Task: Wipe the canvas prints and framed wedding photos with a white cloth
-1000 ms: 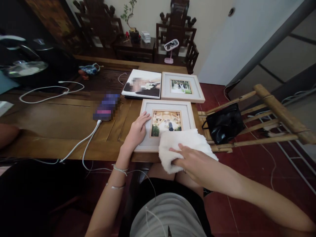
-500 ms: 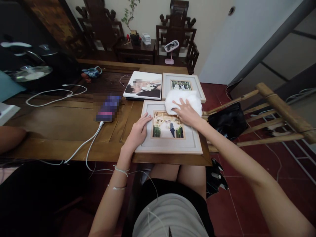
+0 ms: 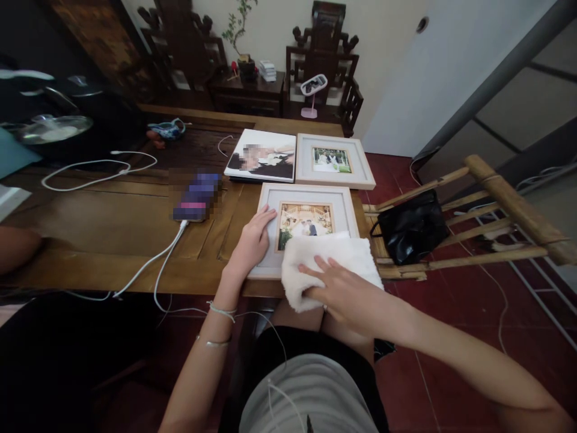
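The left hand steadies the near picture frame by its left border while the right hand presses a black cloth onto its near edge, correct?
Not quite: the cloth is white, not black, as the head view shows. The left hand does steady the near picture frame, and the right hand presses the cloth on its near edge.

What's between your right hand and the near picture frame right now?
In the head view, a white towel lies under the right hand, covering the near picture frame's lower edge. The left hand rests directly on the frame.

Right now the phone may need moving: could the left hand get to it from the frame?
Probably yes: the left hand rests flat on the near frame, the phone lies just beyond, bare wood between.
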`<state>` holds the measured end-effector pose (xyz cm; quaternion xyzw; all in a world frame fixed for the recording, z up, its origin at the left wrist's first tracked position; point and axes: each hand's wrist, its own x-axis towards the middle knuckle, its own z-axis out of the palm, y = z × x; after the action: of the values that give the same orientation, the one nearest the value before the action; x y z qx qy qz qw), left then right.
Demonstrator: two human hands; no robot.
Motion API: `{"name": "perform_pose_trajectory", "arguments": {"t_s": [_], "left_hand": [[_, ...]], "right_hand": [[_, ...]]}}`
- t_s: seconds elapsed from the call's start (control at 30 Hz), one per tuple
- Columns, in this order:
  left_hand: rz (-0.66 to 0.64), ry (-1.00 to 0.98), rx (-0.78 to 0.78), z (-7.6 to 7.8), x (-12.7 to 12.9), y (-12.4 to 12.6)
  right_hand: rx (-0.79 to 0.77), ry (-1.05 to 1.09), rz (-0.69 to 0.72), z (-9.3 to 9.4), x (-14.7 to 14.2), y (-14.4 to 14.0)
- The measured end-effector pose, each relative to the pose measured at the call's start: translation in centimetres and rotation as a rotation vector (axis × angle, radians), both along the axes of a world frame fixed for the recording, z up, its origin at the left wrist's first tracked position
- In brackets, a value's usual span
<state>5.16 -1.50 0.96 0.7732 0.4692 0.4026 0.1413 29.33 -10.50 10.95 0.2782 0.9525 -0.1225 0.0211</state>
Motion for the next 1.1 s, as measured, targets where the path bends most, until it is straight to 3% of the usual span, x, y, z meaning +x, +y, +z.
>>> {"name": "perform_pose_trajectory", "arguments": {"t_s": [0.1, 0.2, 0.33, 0.43, 0.53, 0.77, 0.87, 0.97, 1.1], "left_hand": [[-0.015, 0.015, -0.002, 0.1, -0.1, 0.0], [-0.038, 0.031, -0.014, 0.1, -0.2, 0.0], [-0.044, 0.033, -0.022, 0.2, -0.3, 0.1], [-0.049, 0.027, -0.015, 0.2, -0.3, 0.1], [-0.032, 0.016, -0.019, 0.2, -0.2, 0.1], [0.004, 0.006, -0.033, 0.0, 0.1, 0.1], [0.004, 0.007, -0.033, 0.0, 0.1, 0.0], [0.008, 0.039, -0.047, 0.1, 0.0, 0.0], [0.014, 0.055, -0.082, 0.2, 0.1, -0.1]], "right_hand": [[0.041, 0.028, -0.04, -2.2, -0.7, 2.9], [0.181, 0.044, -0.143, -3.9, -0.8, 7.6], [0.335, -0.003, -0.241, -4.3, -0.8, 13.5], [0.386, -0.067, -0.244, -4.1, -1.3, 15.1], [0.333, -0.131, -0.199, -3.8, -1.9, 13.2], [0.064, -0.142, -0.066, -0.5, -0.5, 2.6], [0.007, -0.113, 0.008, 0.6, -0.2, -0.1], [-0.003, -0.109, -0.002, 0.1, -1.0, -0.3], [0.074, -0.103, -0.088, -2.2, -2.3, 2.8]]}}
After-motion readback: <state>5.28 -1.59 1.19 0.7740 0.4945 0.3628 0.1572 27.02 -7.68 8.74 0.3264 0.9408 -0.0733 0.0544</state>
